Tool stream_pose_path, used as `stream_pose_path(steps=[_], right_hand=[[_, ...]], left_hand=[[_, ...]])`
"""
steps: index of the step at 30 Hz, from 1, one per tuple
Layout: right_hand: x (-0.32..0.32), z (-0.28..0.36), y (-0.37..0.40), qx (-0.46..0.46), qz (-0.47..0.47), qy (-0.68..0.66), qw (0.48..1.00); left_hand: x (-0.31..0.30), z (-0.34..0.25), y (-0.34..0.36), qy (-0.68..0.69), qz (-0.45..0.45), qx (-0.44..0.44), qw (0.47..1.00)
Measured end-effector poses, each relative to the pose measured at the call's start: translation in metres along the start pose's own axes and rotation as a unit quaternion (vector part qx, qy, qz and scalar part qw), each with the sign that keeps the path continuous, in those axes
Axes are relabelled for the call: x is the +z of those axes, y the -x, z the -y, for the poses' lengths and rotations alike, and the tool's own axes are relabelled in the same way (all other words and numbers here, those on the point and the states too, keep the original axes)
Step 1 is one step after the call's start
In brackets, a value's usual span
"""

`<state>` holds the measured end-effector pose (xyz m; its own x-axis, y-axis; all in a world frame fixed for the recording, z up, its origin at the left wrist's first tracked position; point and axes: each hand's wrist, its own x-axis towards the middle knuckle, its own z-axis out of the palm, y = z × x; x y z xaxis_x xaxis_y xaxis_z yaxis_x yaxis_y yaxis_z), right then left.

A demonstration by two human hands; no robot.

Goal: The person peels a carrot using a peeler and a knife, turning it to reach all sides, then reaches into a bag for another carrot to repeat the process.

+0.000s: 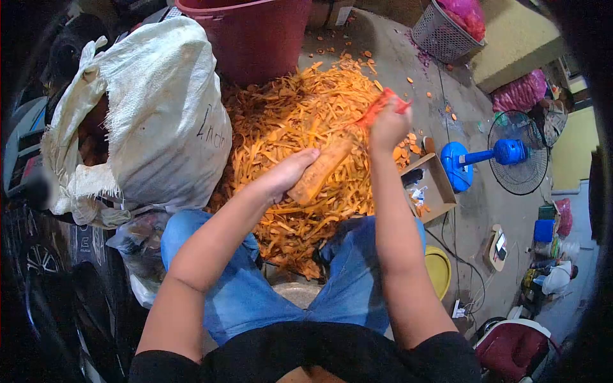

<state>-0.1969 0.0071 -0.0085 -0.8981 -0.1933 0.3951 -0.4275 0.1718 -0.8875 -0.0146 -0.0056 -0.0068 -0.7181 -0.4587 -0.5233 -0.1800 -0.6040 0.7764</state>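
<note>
My left hand (290,172) is wrapped round the near end of a thick carrot (324,167), which is tilted with its far end up and to the right. Brownish skin still shows on part of its orange surface. My right hand (389,129) is closed on a red peeler (375,110), just beyond the carrot's far end; motion blurs the peeler, and its blade cannot be made out. Below both hands, a wide heap of orange peelings (287,124) covers the floor between my knees and beyond.
On the left stands a white woven sack (169,96), its side torn open. A large red tub (255,45) is behind the heap. To the right are a shallow cardboard box (440,185), a blue fan (456,166), cables and a yellow lid (438,271). Farther off, a person (557,277) is visible.
</note>
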Motion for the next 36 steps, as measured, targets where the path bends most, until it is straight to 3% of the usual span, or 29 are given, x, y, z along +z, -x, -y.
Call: stream_pose_path(steps=[1, 3, 6, 9, 10, 12, 14, 15, 17, 18, 20, 21, 23, 26, 28, 31, 32, 34, 36], right_hand=[[-0.001, -0.007, 0.001, 0.001, -0.001, 0.002, 1.000], [0.001, -0.014, 0.000, 0.086, 0.029, -0.091, 0.992], [-0.002, 0.041, 0.061, -0.076, 0.124, -0.108, 0.983], [-0.007, 0.055, 0.078, -0.095, 0.192, -0.036, 0.976], [-0.001, 0.047, 0.069, -0.107, 0.149, -0.028, 0.983], [0.000, 0.034, 0.029, -0.053, 0.057, 0.033, 0.996], [-0.004, 0.000, -0.007, 0.012, -0.024, 0.003, 1.000], [-0.006, 0.002, -0.006, 0.013, -0.026, 0.005, 1.000], [-0.005, 0.010, -0.005, 0.116, -0.012, -0.185, 0.976], [-0.006, 0.017, 0.009, 0.138, 0.083, -0.274, 0.948], [-0.001, 0.035, 0.050, -0.065, 0.104, -0.088, 0.989], [-0.005, 0.044, 0.063, -0.064, 0.105, -0.089, 0.988], [-0.012, 0.059, 0.078, -0.084, 0.215, -0.035, 0.972], [0.006, 0.019, 0.028, -0.086, 0.051, -0.044, 0.994], [-0.011, 0.008, -0.011, 0.065, -0.003, 0.002, 0.998], [-0.010, 0.004, -0.010, -0.015, -0.010, -0.115, 0.993], [-0.001, 0.002, 0.003, 0.032, 0.048, -0.146, 0.988], [-0.013, 0.059, 0.060, -0.101, 0.152, -0.080, 0.980], [-0.009, 0.058, 0.078, -0.107, 0.182, -0.056, 0.976]], left_hand=[[-0.001, 0.002, -0.001, 0.000, 0.001, -0.002, 1.000], [-0.010, -0.003, -0.007, 0.076, 0.035, -0.079, 0.993], [-0.014, -0.001, -0.017, 0.118, 0.026, -0.062, 0.991], [-0.011, -0.004, -0.011, 0.119, 0.019, 0.003, 0.993], [-0.014, -0.005, -0.009, 0.062, 0.031, -0.010, 0.998], [-0.014, 0.002, -0.006, 0.007, 0.035, -0.039, 0.999], [-0.005, -0.005, 0.006, -0.001, 0.034, -0.065, 0.997], [-0.002, -0.008, 0.010, -0.010, 0.033, -0.092, 0.995], [-0.005, -0.010, 0.005, 0.037, 0.055, -0.087, 0.994], [-0.005, -0.015, 0.004, 0.078, 0.039, -0.090, 0.992], [-0.012, -0.010, -0.003, 0.125, 0.043, -0.078, 0.988], [-0.014, -0.006, -0.007, 0.124, 0.042, -0.078, 0.988], [-0.018, -0.002, -0.010, 0.090, 0.050, -0.033, 0.994], [-0.013, -0.005, 0.001, 0.054, 0.060, -0.043, 0.996], [-0.012, -0.003, 0.005, 0.018, 0.082, -0.059, 0.995], [-0.008, -0.011, 0.006, 0.056, 0.039, -0.075, 0.995], [-0.011, -0.010, 0.001, 0.057, 0.040, -0.072, 0.995], [-0.020, -0.002, -0.010, 0.109, 0.076, -0.077, 0.988], [-0.015, -0.001, -0.013, 0.122, 0.064, -0.036, 0.990]])
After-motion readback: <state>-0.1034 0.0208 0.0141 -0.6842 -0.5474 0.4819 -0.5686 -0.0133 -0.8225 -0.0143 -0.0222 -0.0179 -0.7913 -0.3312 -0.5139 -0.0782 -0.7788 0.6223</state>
